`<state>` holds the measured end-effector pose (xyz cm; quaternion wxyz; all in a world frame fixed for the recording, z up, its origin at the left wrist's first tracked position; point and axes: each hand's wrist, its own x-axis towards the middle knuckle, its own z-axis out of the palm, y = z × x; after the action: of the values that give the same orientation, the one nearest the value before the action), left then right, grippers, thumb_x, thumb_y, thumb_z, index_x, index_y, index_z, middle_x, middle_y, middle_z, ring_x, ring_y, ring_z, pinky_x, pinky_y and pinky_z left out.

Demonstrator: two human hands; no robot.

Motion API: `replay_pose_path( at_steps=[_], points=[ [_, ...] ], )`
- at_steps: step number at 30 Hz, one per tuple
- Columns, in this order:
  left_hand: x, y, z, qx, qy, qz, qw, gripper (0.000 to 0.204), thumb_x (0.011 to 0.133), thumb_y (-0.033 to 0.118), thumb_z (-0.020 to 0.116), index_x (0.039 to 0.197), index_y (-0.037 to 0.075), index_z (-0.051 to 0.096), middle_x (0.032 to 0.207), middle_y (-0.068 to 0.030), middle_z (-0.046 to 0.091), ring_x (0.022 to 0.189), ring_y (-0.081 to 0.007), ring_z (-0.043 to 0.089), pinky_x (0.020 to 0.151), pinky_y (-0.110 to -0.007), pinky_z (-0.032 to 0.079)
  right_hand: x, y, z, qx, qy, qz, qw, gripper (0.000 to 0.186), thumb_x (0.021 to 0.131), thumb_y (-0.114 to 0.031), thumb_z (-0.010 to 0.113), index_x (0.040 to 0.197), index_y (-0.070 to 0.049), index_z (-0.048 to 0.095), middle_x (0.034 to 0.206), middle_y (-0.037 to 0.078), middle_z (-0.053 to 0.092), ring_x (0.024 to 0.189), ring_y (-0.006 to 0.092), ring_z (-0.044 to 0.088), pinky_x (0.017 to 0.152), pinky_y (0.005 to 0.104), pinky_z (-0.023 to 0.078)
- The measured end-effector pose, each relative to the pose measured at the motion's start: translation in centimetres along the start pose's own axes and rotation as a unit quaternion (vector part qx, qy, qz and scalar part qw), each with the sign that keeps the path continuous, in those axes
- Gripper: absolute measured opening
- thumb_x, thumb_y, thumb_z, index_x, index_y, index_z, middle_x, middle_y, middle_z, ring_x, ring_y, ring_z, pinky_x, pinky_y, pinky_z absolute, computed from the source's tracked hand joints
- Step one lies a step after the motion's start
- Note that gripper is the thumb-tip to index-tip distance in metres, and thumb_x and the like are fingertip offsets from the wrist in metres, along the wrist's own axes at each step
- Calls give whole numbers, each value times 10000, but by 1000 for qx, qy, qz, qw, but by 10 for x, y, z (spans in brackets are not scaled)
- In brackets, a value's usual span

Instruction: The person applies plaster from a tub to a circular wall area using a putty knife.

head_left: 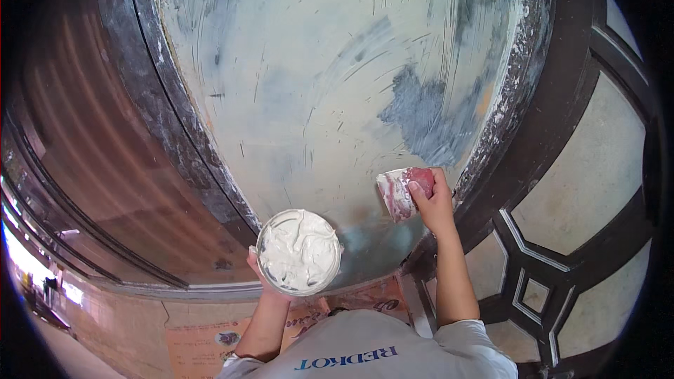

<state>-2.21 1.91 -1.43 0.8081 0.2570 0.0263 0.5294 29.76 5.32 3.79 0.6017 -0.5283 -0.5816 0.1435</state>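
My left hand [257, 264] grips a round tub of white putty [300, 251] from its left side and from below; the putty inside is thick and swirled. In my right hand [433, 205] is a reddish putty spreader [402, 193], its wide blade smeared with white. The spreader is close to the lower right part of a large panel [302, 112] in front of me; whether it touches the surface I cannot tell. Pale filler with curved scrape marks coats most of that panel. Above my right hand a grey-blue patch [421, 112] shows through the filler.
Dark frame strips with flaked white smears border the panel at the left [175, 91] and right [516, 77]. A dark lattice door [586, 175] with pale insets stands to the right. Brown glossy panelling [105, 126] curves along the left. Orange printed sheets [203, 347] lie on the floor below.
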Motion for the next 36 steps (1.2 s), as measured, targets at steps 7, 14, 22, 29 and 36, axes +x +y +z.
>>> replay_pose_path(
  at_steps=[7,14,22,29,36],
  points=[
    [3,-15,35,-33,-39,-43,998,1065,689,797,578,1495,146,329,1514,-204,341,1327,-480,385,1067,-669,333,-6,-6,-18,-30,-70,47,996,302,849,-116,720,1087,-27,556,915,117,687,856,165,647,775,313,504],
    [6,-33,39,-3,4,16,1000,1038,703,752,601,1494,135,332,1520,-184,344,1351,-432,379,1091,-640,323,-13,-18,-23,125,-151,34,980,358,867,-71,685,1194,-34,544,983,55,667,896,105,608,797,268,498],
    [-11,-58,49,53,73,129,988,1034,724,707,630,1490,86,319,1513,-175,354,1352,-370,398,1092,-548,377,-12,-42,-36,5,-235,-29,972,326,859,-133,691,1145,-34,568,858,145,675,779,207,670,707,312,514],
    [-12,-89,54,122,52,229,964,1193,611,726,724,1500,73,272,1509,-188,334,1365,-368,381,1115,-526,374,-23,-51,-46,-86,-226,-163,956,208,906,-181,642,1047,-47,568,864,163,664,769,353,655,707,405,507],
    [-1,-112,42,86,77,227,967,866,808,532,666,1470,84,334,1439,-165,421,1298,-318,457,1076,-480,425,-37,-56,-63,-102,-280,-52,953,207,921,-175,614,1099,-75,578,910,165,684,834,380,666,742,428,510]
  ],
)
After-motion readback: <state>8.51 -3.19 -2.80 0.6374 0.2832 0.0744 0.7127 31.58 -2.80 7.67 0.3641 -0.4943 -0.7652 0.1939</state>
